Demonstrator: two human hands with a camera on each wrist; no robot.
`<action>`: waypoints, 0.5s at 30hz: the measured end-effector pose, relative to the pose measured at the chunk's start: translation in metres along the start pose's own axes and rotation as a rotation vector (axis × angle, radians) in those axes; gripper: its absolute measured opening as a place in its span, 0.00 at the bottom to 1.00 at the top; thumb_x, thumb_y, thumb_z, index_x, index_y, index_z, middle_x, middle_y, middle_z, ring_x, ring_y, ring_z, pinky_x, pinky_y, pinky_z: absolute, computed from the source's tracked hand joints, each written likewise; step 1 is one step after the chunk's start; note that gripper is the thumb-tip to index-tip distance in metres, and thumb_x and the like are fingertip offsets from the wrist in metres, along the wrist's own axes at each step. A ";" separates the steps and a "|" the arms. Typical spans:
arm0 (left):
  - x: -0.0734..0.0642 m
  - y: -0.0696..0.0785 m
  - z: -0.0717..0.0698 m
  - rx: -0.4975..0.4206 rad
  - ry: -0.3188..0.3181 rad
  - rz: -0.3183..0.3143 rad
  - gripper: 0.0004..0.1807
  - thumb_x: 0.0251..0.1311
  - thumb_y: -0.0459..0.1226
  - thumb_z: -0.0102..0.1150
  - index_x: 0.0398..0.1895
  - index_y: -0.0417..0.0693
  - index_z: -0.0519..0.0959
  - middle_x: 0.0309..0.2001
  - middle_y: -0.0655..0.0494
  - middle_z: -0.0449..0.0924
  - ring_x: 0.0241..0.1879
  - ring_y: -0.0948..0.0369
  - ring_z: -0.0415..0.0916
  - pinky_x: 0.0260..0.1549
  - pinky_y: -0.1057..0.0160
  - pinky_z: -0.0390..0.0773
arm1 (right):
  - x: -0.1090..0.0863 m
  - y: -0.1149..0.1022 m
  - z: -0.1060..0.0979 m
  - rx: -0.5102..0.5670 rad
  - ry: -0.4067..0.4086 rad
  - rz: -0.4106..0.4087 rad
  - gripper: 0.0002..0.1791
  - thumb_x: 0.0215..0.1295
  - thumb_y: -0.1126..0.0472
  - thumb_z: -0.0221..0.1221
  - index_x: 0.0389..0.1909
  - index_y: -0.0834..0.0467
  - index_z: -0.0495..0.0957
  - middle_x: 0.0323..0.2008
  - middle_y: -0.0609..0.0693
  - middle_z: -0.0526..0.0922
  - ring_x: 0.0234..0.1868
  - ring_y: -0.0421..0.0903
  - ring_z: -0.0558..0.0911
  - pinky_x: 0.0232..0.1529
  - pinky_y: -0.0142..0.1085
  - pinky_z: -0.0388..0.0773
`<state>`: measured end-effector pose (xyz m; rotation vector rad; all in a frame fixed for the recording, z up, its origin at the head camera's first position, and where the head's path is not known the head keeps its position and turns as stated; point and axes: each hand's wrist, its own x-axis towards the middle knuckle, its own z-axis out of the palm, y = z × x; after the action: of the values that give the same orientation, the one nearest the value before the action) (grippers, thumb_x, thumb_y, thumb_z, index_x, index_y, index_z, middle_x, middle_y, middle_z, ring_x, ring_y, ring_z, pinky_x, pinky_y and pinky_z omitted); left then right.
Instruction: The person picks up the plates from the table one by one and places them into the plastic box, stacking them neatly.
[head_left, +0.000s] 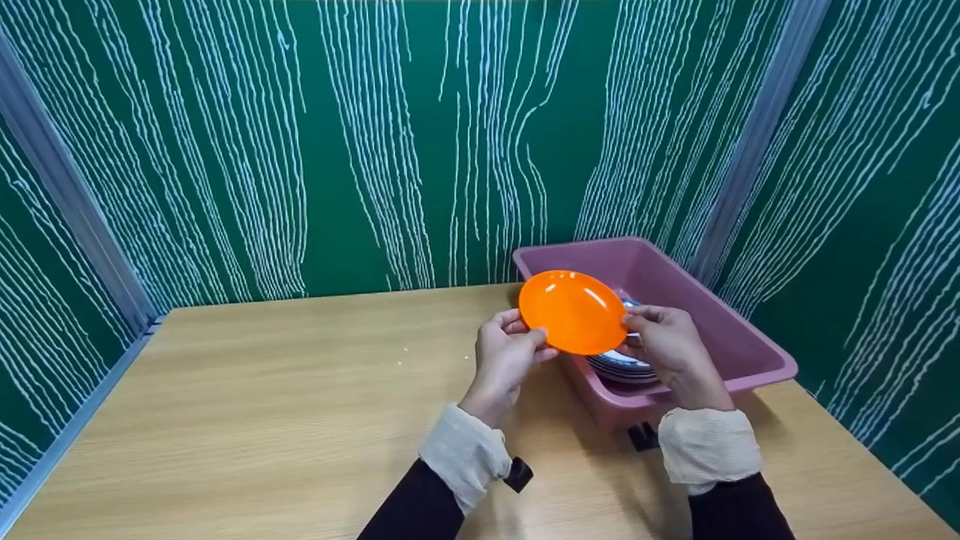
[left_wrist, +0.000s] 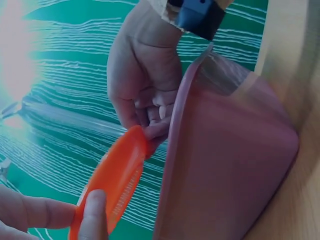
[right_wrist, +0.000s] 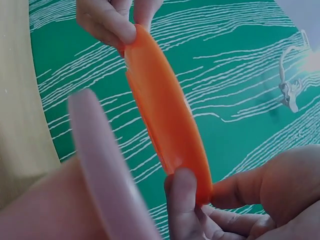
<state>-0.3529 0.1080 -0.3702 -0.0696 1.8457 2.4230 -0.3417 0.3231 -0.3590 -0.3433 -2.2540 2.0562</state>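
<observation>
An orange plate is held up over the near left rim of a pink plastic tub, tilted so its glossy face shows in the head view. My left hand pinches its left edge, thumb on the face and fingers behind. On the opposite edge, my right hand pinches it between thumb and fingers. Both wrist views show the orange plate side-on, with a hand at each end. Below it, inside the tub, lies a stack of white plates with blue rims, partly hidden by the orange plate and right hand.
The tub stands at the right of a wooden table, close to the back. Green panels with white wavy lines enclose the table behind and at both sides. A few tiny pale specks lie on the tabletop left of the hands.
</observation>
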 end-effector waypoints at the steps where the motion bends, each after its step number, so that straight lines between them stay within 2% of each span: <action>1: 0.000 -0.002 0.001 -0.006 -0.004 0.008 0.23 0.63 0.29 0.67 0.61 0.45 0.76 0.46 0.48 0.79 0.37 0.54 0.85 0.40 0.64 0.87 | 0.000 0.001 -0.002 0.000 0.008 -0.001 0.20 0.79 0.63 0.50 0.64 0.70 0.69 0.51 0.60 0.75 0.40 0.47 0.85 0.46 0.34 0.86; 6: 0.003 -0.014 0.005 0.000 -0.044 0.041 0.16 0.66 0.31 0.65 0.56 0.44 0.79 0.43 0.47 0.79 0.35 0.54 0.84 0.41 0.64 0.87 | 0.003 0.005 -0.008 0.039 0.070 0.011 0.21 0.79 0.65 0.49 0.67 0.70 0.67 0.54 0.62 0.75 0.39 0.46 0.85 0.46 0.34 0.86; 9: 0.004 -0.020 0.007 0.048 -0.066 0.040 0.14 0.66 0.31 0.65 0.54 0.42 0.81 0.41 0.48 0.80 0.34 0.55 0.82 0.40 0.63 0.87 | 0.005 0.007 -0.011 0.093 0.107 0.026 0.22 0.79 0.66 0.49 0.68 0.71 0.65 0.55 0.63 0.73 0.38 0.46 0.85 0.45 0.34 0.86; 15: 0.000 -0.037 0.015 0.163 -0.045 0.058 0.12 0.62 0.30 0.69 0.48 0.40 0.82 0.38 0.50 0.82 0.31 0.57 0.83 0.37 0.63 0.87 | 0.013 0.013 -0.011 0.158 0.219 0.065 0.23 0.78 0.67 0.48 0.69 0.70 0.64 0.56 0.62 0.73 0.37 0.44 0.84 0.44 0.33 0.86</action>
<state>-0.3484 0.1324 -0.4016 0.0514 2.0444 2.2793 -0.3502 0.3378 -0.3716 -0.6046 -1.9667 2.0943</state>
